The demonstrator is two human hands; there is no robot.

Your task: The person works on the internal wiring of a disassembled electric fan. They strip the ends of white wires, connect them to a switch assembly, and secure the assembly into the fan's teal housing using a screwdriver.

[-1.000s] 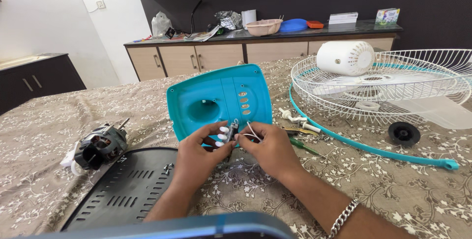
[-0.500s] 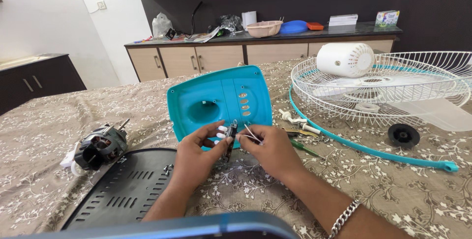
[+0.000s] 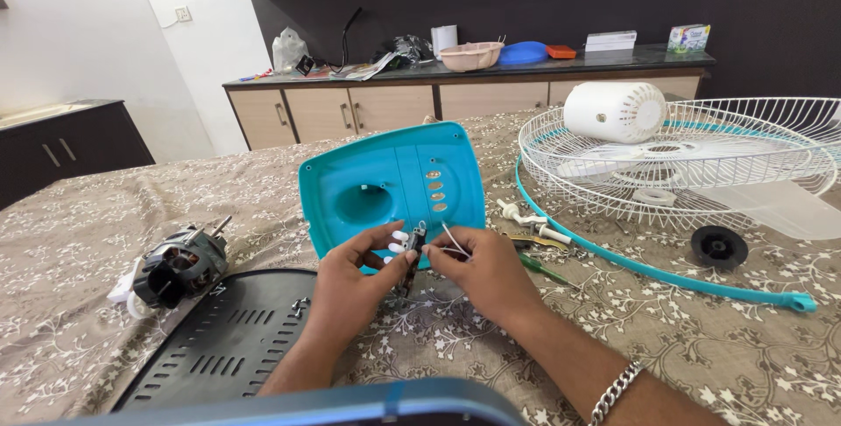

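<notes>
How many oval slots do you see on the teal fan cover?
4, stacked in a column on the right half of the teal cover, above the left hand and right hand. The hands may hide more.

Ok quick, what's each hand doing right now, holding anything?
Left hand: fingers pinched on a small switch block with white buttons.
Right hand: fingers pinched on a thin white wire.

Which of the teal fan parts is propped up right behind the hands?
The teal base cover, a squarish panel with a round socket and button slots; the other teal part, the thin teal ring, lies flat around the wire grille.
</notes>
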